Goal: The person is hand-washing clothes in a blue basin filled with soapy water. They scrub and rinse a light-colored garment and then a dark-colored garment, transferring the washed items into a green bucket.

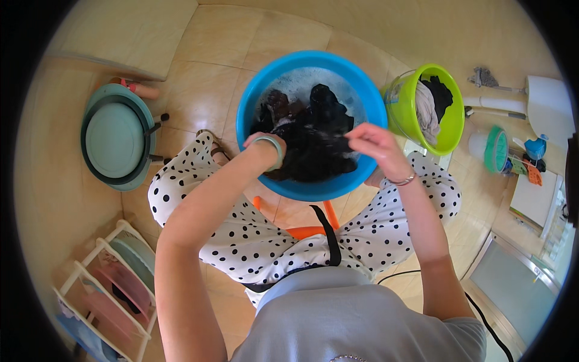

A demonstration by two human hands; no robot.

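A round blue basin (311,192) stands on the floor between my knees, with sudsy water (297,78) and soaked dark clothes (313,148) in it. My left hand (268,145), a pale green bangle at its wrist, is down at the basin's left side. Its fingers are closed on the black wet cloth, partly hidden behind the hand. Over the right side of the basin, my right hand (375,146) has its fingers curled in a pinch beside the black cloth. Whatever those fingertips hold is too small to make out.
To the basin's right stands a lime-green bucket (410,114) with grey cloth (427,111) and black cloth (439,93) inside. Teal basins (114,139) lean at the left wall. A white rack (114,247) holds more basins. A black cable (482,311) runs at lower right.
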